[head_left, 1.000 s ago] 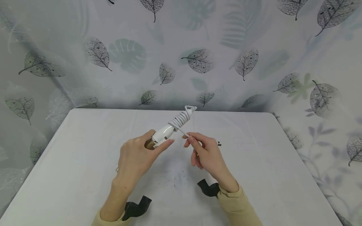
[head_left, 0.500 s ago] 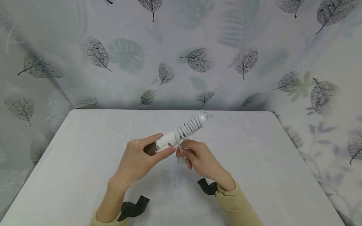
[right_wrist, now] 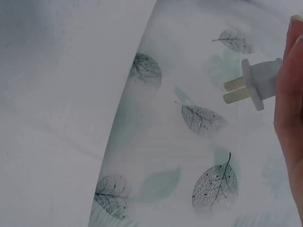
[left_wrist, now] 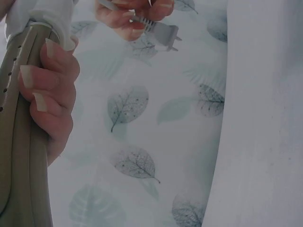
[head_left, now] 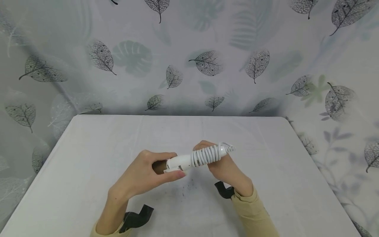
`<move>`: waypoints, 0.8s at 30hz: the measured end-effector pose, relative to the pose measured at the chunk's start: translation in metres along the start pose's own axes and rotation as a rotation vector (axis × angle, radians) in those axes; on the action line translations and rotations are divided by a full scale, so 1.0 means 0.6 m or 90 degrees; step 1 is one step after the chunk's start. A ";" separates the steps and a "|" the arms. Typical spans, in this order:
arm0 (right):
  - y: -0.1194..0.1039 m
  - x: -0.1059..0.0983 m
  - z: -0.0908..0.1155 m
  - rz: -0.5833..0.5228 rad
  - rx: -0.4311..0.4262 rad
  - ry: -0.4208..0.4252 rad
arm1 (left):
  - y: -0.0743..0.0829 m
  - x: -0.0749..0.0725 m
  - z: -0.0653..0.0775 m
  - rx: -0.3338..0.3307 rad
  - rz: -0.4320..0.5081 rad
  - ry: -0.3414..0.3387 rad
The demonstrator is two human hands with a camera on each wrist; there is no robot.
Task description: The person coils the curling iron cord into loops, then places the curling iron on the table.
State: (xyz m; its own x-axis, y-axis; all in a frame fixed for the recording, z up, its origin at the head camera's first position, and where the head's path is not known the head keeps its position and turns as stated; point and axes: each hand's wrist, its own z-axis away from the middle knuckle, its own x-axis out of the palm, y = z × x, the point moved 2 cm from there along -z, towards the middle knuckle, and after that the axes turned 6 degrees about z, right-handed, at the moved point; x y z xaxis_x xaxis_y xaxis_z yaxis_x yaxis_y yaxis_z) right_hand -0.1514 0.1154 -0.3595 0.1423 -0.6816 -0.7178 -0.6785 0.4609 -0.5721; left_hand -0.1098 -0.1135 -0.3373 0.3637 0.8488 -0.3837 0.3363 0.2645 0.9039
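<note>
My left hand (head_left: 140,177) grips the brown, dotted barrel (left_wrist: 14,94) of a hair iron (head_left: 180,162), fingers curled round it in the left wrist view. The iron's white handle points right, tipped slightly up above the table. A white power cord (head_left: 207,155) is wound in several turns round that handle. Behind the handle, my right hand (head_left: 229,169) is partly hidden in the head view. Its fingers pinch the cord's end close to the two-pronged plug (left_wrist: 163,35), as the left wrist view shows. In the right wrist view, the plug (right_wrist: 263,79) sticks out beyond the fingers.
A white-covered table (head_left: 97,148) lies beneath both hands, with small dark specks near its middle. Leaf-patterned cloth (head_left: 189,65) hangs behind and at the sides. A black strap piece (head_left: 137,218) juts from the left wrist, another (head_left: 224,190) from the right.
The hair iron has come lower and to the right, turning nearer to level. My right hand has passed from in front of the handle to behind it, carrying the cord's end round.
</note>
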 end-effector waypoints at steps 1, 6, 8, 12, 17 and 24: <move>0.000 -0.002 -0.001 0.020 -0.035 0.002 | 0.000 0.000 0.001 0.003 -0.006 -0.012; -0.003 -0.010 -0.001 -0.036 -0.166 -0.019 | -0.001 0.002 0.004 0.021 0.028 -0.093; -0.002 -0.012 -0.001 -0.096 -0.183 -0.043 | -0.001 0.002 0.005 0.024 0.048 -0.126; 0.007 -0.013 0.001 -0.100 -0.216 -0.076 | -0.004 0.002 0.007 0.005 0.045 -0.180; 0.026 -0.011 0.011 -0.053 -0.189 -0.142 | -0.009 0.010 0.004 -0.027 -0.002 -0.229; 0.032 -0.011 0.023 -0.061 -0.103 -0.270 | -0.013 0.016 0.002 -0.048 -0.015 -0.250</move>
State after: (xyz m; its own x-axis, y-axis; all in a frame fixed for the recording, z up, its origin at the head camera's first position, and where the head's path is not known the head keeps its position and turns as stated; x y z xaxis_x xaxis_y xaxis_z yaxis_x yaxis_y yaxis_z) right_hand -0.1558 0.1366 -0.3712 0.4689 -0.4090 -0.7828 -0.7467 0.2898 -0.5987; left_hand -0.1077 -0.1080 -0.3483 0.6664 0.6063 -0.4339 0.2892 0.3262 0.9000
